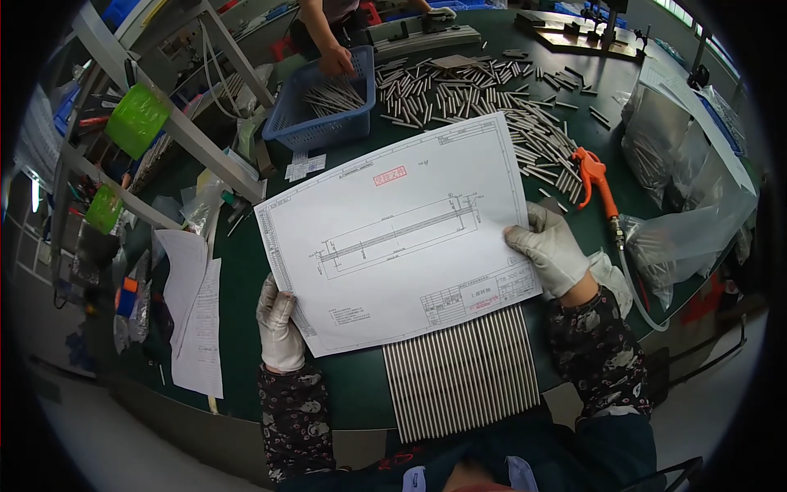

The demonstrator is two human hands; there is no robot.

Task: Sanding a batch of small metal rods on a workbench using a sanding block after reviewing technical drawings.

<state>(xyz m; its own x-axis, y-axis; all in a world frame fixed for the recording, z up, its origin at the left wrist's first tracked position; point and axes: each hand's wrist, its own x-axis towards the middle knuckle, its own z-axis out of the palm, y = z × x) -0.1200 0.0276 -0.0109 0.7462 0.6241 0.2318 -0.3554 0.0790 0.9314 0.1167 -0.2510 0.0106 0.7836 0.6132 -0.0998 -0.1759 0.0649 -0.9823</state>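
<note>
Drawing (385, 287): best kept taut — even pull
Left hand (280, 328): closed on left edge
Right hand (556, 252): pinching right edge

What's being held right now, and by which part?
A drawing sheet: left hand on its left edge near the bottom, right hand on its right edge.

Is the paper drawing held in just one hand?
No, the left hand holds the drawing at its left edge, the right hand at its right.

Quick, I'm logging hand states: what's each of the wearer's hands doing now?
Left white-gloved hand: closed, holding the white rectangular paper drawing by its left edge.
Right white-gloved hand: closed, holding the same drawing by its right edge.
</note>
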